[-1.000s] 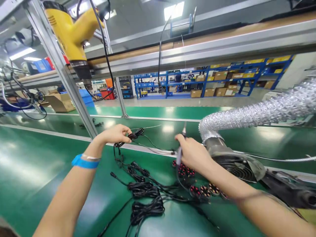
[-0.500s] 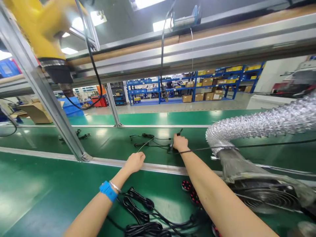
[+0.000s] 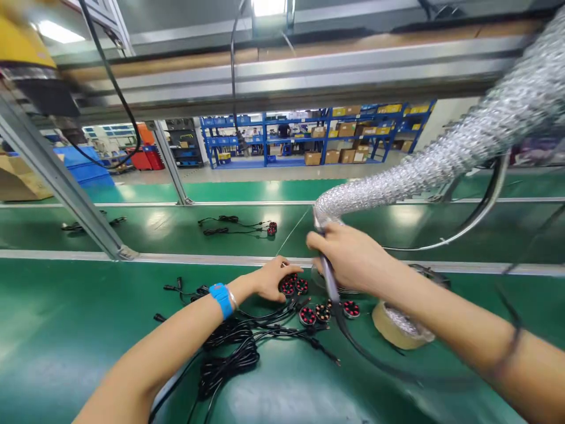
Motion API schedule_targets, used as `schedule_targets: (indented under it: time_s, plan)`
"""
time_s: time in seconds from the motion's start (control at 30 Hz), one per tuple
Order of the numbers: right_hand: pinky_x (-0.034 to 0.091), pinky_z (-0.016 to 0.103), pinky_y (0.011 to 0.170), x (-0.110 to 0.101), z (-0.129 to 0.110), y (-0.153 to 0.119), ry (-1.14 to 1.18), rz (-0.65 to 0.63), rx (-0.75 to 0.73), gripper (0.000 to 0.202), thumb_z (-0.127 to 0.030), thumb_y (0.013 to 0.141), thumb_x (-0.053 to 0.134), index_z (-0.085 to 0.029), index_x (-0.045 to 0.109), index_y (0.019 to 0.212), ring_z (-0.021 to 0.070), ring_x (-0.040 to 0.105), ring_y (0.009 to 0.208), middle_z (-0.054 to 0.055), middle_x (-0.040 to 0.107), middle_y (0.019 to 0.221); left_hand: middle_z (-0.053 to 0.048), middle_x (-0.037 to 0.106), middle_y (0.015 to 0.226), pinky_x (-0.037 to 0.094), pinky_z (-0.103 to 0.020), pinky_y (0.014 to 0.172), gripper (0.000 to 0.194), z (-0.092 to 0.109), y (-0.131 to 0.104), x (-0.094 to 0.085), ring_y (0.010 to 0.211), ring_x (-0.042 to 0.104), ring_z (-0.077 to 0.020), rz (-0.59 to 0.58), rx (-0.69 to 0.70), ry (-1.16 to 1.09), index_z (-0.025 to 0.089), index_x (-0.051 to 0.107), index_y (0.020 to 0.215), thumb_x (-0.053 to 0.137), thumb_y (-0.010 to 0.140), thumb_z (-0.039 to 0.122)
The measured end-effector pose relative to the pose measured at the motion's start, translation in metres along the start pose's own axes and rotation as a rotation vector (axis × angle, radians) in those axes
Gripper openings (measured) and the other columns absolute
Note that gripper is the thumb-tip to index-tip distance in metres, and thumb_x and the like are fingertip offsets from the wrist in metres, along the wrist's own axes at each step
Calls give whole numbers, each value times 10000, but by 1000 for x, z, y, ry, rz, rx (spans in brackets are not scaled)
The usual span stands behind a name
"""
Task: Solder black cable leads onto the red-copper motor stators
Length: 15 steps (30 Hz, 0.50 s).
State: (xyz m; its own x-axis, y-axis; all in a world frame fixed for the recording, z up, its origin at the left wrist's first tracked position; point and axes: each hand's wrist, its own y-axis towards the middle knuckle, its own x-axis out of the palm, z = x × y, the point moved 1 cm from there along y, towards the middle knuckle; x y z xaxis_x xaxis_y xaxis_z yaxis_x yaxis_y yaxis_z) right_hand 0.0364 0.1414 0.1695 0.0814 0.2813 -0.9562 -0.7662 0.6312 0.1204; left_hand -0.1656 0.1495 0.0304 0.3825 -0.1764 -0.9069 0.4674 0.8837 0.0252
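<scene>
Head view: the left hand (image 3: 269,280) is at the round red-and-black parts (image 3: 287,288) near the far edge of the green bench (image 3: 66,330), its thumb and forefinger apart with some of those parts between them; whether it touches any, I cannot tell. The right hand (image 3: 348,253), blurred, has its fingers wrapped around a dark tool handle (image 3: 329,280), whose cord (image 3: 379,365) curves down toward the bench's near right corner, out of view. More round parts (image 3: 308,316) lie just nearer and to the right, with coiled black cables (image 3: 227,368) on their left. A thin pale strand (image 3: 292,234) slants from the left hand across the rail (image 3: 168,258) along the bench's far edge. The step in hand looks like singling out one round part while the other hand holds the tool. The next move seems to call for a light pinch on a single rim, with the tool's end clear of the left fingers.
</scene>
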Motion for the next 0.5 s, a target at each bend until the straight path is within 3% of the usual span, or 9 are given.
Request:
schedule_targets:
  time_s: [0.07, 0.13, 0.2, 0.37, 0.5]
  plan:
    - [495, 343, 727, 15, 4, -56, 28, 88, -57, 111, -189, 910, 539, -174, 646, 934, 265, 606, 909, 104, 657, 847, -80, 530, 1242, 431, -422, 1034, 777, 3, 13, 7, 1175, 525, -308, 13, 60, 24, 269, 593, 1282, 842, 547, 236]
    - [499, 332, 700, 32, 8, -102, 163, 448, -170, 153, -162, 915, 480, -183, 629, 884, 254, 607, 872, 85, 645, 782, -79, 579, 1163, 441, -417, 1007, 587, 7, 20, 14, 1121, 549, -292, 40, 95, 53, 243, 646, 1188, 816, 627, 283]
    - [501, 303, 687, 49, 14, -133, 230, 609, -184, 194, -124, 926, 432, -192, 609, 882, 230, 613, 847, 63, 640, 735, -89, 610, 1106, 445, -427, 979, 459, 10, 23, 21, 1073, 560, -288, 78, 108, 77, 224, 668, 1130, 777, 705, 361]
    - [521, 264, 694, 80, 26, -164, 332, 728, -156, 205, -52, 880, 460, -202, 599, 883, 181, 656, 813, 60, 707, 831, -104, 645, 1030, 456, -425, 929, 368, 10, 25, 31, 1000, 570, -283, 170, 57, 68, 193, 695, 1029, 724, 747, 427]
    - [558, 334, 730, 102, 32, -175, 412, 779, -124, 224, -29, 816, 524, -215, 596, 917, 216, 695, 829, 69, 744, 884, -112, 665, 996, 458, -431, 926, 273, 5, 16, 16, 976, 581, -278, 276, -66, 7, 176, 686, 952, 651, 777, 382]
